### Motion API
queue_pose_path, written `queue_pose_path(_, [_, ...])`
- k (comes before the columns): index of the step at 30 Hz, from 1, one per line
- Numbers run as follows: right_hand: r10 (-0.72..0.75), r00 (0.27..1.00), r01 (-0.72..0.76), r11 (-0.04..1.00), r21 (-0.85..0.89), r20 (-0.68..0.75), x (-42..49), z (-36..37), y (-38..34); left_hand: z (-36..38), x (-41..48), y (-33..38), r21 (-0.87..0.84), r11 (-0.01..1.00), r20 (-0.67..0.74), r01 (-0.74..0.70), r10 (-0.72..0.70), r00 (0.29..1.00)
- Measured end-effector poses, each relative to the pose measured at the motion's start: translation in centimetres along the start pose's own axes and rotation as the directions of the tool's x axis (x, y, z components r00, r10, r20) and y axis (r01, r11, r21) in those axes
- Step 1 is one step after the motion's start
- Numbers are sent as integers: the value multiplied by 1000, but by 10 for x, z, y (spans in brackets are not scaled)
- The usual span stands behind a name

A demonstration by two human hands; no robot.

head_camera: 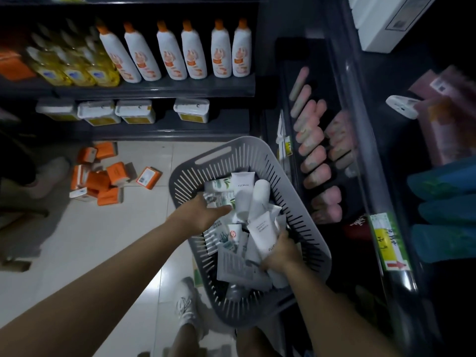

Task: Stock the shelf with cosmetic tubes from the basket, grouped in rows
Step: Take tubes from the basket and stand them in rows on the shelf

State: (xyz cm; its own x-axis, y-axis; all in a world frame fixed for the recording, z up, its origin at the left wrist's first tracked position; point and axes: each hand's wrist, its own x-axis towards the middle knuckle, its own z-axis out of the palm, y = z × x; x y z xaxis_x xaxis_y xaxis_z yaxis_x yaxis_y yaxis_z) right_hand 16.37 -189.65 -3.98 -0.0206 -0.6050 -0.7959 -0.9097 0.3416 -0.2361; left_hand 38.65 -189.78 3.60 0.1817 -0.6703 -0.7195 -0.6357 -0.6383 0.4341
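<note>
1. The cosmetic tubes [247, 202] lie heaped in the grey slotted basket [185, 181], mostly white, some printed with green leaves, pointing every which way.
2. My right hand [280, 251] is inside the basket at its near side, fingers curled round the lower end of a white tube [262, 233] that stands tilted above the pile.
3. My left hand [206, 212] reaches in from the other side, fingers fairly straight, lying over the leaf-printed tubes; it grips nothing that I can see.
4. A tube marked FLORAL [243, 182] rests at the far end of the heap, against the basket wall.
5. The basket sits just beside the dark shelf [327, 73] on my right, where pink tubes [316, 155] already lie in rows.
6. A yellow and green price label [386, 240] is fixed to the rail of the next shelf out, with teal tubes [443, 210] behind it.
7. Ahead, another shelf carries white bottles with orange caps [180, 52], yellow bottles [77, 70] to their left, and white tubs [134, 112] one level down.
8. Orange packs [103, 176] are scattered on the pale tiled floor [103, 240] in front of that shelf.
9. My white shoe [188, 305] shows below the basket.
</note>
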Motion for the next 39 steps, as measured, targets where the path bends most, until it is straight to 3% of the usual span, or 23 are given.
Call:
queue_pose_path(1, [-6, 1000, 6, 1000, -27, -14, -2, -1, 0, 3, 1, 3, -58, 998, 18, 9, -8, 1000])
queue_pose_path(4, [-46, 996, 44, 999, -27, -73, -8, -6, -1, 12, 4, 9, 42, 999, -35, 2, 0, 999])
queue_pose_path(7, [-61, 981, 63, 998, 2, -182, -18, -13, -5, 27, 13, 13, 67, 998, 3, 0, -1, 1000])
queue_pose_path(11, [-82, 930, 80, 997, -20, -357, -28, -21, -6, 57, 22, 35, -166, 982, 71, 88, -77, 995])
queue_pose_path(14, [-87, 903, 83, 996, -28, -420, -33, -23, 0, 83, 30, 52, -242, 963, 81, 119, -102, 992])
queue_pose_path(20, [-115, 877, 104, 993, -49, -466, -35, -18, 17, 91, 42, 48, -174, 974, -55, 143, -154, 986])
queue_pose_path(25, [-106, 890, 112, 994, -14, -443, -36, -20, 21, 37, 40, 45, -127, 984, -162, 125, -145, 976])
queue_pose_path(28, [-108, 899, 115, 993, -11, -425, -36, -21, 19, 4, 40, 41, -168, 985, -396, 41, -105, 912])
queue_pose_path(30, [-104, 901, 116, 993, 3, -421, -35, -21, 17, 3, 41, 42, -383, 924, -528, -15, -206, 824])
queue_pose_path(31, [-100, 904, 116, 993, 13, -415, -34, -20, 17, 13, 43, 41, -550, 835, -493, 19, -343, 799])
queue_pose_path(33, [-95, 910, 113, 993, 21, -403, -32, -20, 17, 47, 50, 40, -823, 543, -237, 171, -599, 765])
queue_pose_path(35, [-96, 915, 110, 994, 14, -391, -31, -20, 18, 83, 50, 48, -901, 338, -15, 272, -650, 759])
queue_pose_path(37, [-108, 914, 116, 993, -4, -390, -29, -19, 19, 111, 52, 62, -918, 304, 16, 255, -614, 789])
queue_pose_path(39, [-121, 909, 134, 991, 5, -398, -27, -20, 20, 122, 59, 80, -919, 379, -105, 108, -502, 858])
